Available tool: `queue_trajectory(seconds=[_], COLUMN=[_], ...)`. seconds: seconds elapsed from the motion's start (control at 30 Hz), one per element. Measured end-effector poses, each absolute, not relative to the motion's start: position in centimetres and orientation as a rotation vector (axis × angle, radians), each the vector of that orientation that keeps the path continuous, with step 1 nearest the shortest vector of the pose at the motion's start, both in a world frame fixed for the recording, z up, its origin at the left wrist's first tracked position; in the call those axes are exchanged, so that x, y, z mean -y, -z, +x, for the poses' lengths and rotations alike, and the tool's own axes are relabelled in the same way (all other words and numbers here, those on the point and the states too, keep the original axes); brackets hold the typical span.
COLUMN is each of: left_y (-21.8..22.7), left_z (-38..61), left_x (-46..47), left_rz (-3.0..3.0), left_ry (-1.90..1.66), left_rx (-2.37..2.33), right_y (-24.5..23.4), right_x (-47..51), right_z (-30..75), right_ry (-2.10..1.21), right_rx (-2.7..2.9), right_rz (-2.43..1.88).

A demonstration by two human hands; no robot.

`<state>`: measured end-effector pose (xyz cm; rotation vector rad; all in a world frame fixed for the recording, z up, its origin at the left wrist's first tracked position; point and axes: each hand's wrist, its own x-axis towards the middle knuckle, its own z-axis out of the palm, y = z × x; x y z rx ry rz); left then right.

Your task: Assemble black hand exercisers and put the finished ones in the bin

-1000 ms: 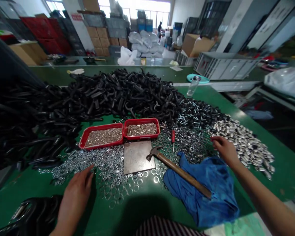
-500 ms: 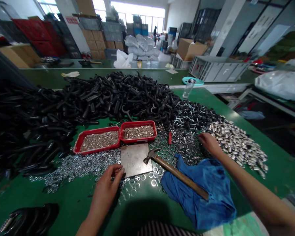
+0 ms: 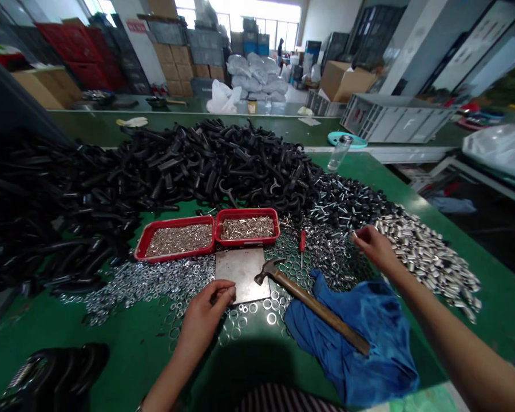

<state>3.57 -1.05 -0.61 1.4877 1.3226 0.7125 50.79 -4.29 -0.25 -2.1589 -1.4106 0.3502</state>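
Observation:
My left hand (image 3: 208, 309) is closed in a pinch over the near left corner of a flat metal plate (image 3: 240, 272); whatever its fingertips hold is hidden. Farther right, my right hand (image 3: 375, 247) pinches a small pale piece, too small to name, between a heap of metal rings (image 3: 326, 252) and a pile of silvery metal sleeves (image 3: 429, 252). A claw hammer (image 3: 313, 302) rests with its head at the plate's right edge and its wooden handle across a blue cloth (image 3: 352, 337). Two red trays, one of tiny metal parts (image 3: 178, 240), one of small pins (image 3: 248, 228), stand behind the plate.
A large heap of black curved parts (image 3: 223, 160) covers the back and left. Loose washers (image 3: 150, 286) lie left of the plate. A red-handled screwdriver (image 3: 302, 243), black-headed bolts (image 3: 347, 197) and a clear bottle (image 3: 340, 153) are to the right. Grey crate (image 3: 399, 117) behind.
My left hand has moved right, its fingertips now over the plate and drawn together. My right hand has lifted slightly, a pale piece now showing at its fingertips. The view has shifted a little.

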Motion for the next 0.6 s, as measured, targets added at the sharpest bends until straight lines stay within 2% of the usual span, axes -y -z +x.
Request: queue_trajectory(seconds=[0.1,0.27,0.4,0.6], left_y=[-0.7,-0.8,0.5,2.1], left_z=[5.1,7.8,7.5,6.4], left_x=[0.5,-1.2,-2.0,-1.4], left_rz=[1.230,1.112,0.981,0.903], left_ry=[-0.761,-0.918,-0.993,-0.982], left_rx=[-1.191,-1.039,-0.977,-1.012], right_y=[-1.5,-2.9,-1.5,0.9], right_x=[3.0,1.2,0.5,0.3], right_z=[43.1,30.0,24.9,23.8], right_ry=[-0.888,-1.541,-1.723,-1.793], right_rx=[1.272,1.155,1.062,0.840], right_rz=[-1.679,-1.157,-0.948,-0.928])
